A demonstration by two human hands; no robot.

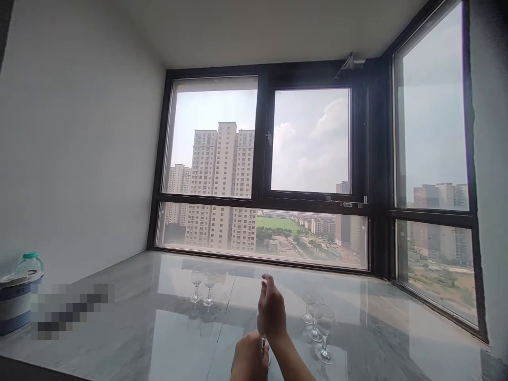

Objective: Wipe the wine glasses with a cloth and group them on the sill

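Right hand (272,309) raised, fingers pressed together; left hand (249,362) below grips a clear wine glass (264,344) stem, mostly hidden.

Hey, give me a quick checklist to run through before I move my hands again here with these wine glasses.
1. Left hand gripping a glass stem: cannot tell, mostly hidden.
2. Right hand clear of other glasses: ok.
3. Two glasses on the left upright: ok.
4. Glasses on the right upright: ok, standing close together.
5. Marble surface dry: cannot tell, reflective.
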